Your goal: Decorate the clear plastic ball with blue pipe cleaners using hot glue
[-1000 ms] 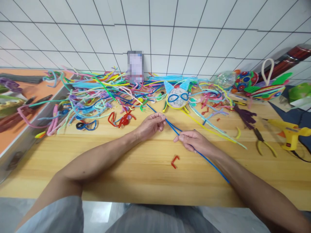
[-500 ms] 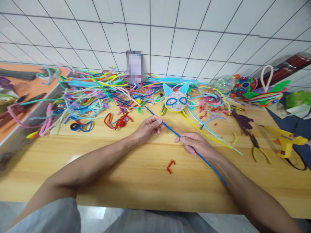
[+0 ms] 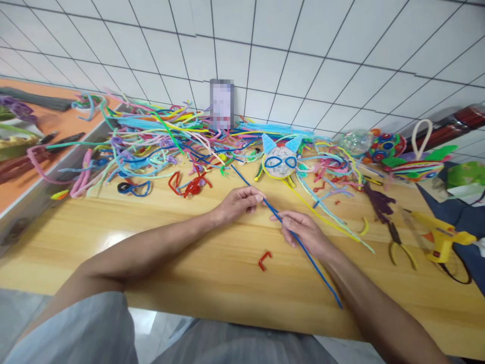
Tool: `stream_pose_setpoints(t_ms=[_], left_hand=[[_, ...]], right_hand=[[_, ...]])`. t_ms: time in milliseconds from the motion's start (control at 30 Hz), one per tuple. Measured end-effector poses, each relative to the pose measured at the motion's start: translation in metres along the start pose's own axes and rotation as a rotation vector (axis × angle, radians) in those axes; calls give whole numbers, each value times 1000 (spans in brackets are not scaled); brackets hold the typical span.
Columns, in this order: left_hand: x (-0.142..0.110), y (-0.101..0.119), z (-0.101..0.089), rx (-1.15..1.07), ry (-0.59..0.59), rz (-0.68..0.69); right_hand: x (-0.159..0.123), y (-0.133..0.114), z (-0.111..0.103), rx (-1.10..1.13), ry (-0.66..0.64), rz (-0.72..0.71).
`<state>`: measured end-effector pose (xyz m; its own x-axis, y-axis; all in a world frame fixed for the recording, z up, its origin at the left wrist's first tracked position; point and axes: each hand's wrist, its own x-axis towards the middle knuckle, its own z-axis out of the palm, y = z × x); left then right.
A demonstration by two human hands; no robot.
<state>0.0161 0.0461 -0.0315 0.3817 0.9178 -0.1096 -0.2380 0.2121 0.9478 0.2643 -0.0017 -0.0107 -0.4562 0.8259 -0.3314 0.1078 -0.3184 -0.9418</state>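
Observation:
A long blue pipe cleaner (image 3: pixel 273 211) runs diagonally across the wooden table (image 3: pixel 212 273), from near the pile at the back down to the front right. My left hand (image 3: pixel 241 202) pinches it near its upper part, fingers closed on the wire. A short way lower, my right hand (image 3: pixel 301 228) is closed on the same pipe cleaner. A small bent red piece (image 3: pixel 264 260) lies on the table just in front of both hands. A round face with blue ears and blue glasses (image 3: pixel 279 161) made of pipe cleaners sits behind my hands.
A big tangle of coloured pipe cleaners (image 3: pixel 159 146) covers the back of the table. Yellow-handled pliers (image 3: pixel 399 242) and a yellow glue gun (image 3: pixel 439 235) lie at the right. Colourful finished crafts (image 3: pixel 411 162) stand at the back right. An orange surface (image 3: pixel 34 131) with tools is at the left.
The view shifted and tilted slightly. Both hands keep their hold on the blue pipe cleaner, and my right hand has come a little closer to my left.

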Motion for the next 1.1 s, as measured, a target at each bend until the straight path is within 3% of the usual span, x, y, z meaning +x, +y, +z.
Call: stream_pose_setpoints(t_ms=[133, 333, 700, 833, 1100], left_hand=[[-12, 3, 4, 119, -135, 3], [-14, -3, 1, 153, -180, 30], [-10, -10, -2, 135, -196, -5], [-8, -12, -1, 119, -152, -31], [-7, -8, 7, -3, -155, -52]], right_hand=[[-1, 0, 12, -8, 90, -27], [-4, 2, 19, -61, 182, -62], [-3, 5, 24, -95, 206, -51], [-4, 8, 23, -99, 210, -59], [-5, 8, 21, -102, 199, -11]])
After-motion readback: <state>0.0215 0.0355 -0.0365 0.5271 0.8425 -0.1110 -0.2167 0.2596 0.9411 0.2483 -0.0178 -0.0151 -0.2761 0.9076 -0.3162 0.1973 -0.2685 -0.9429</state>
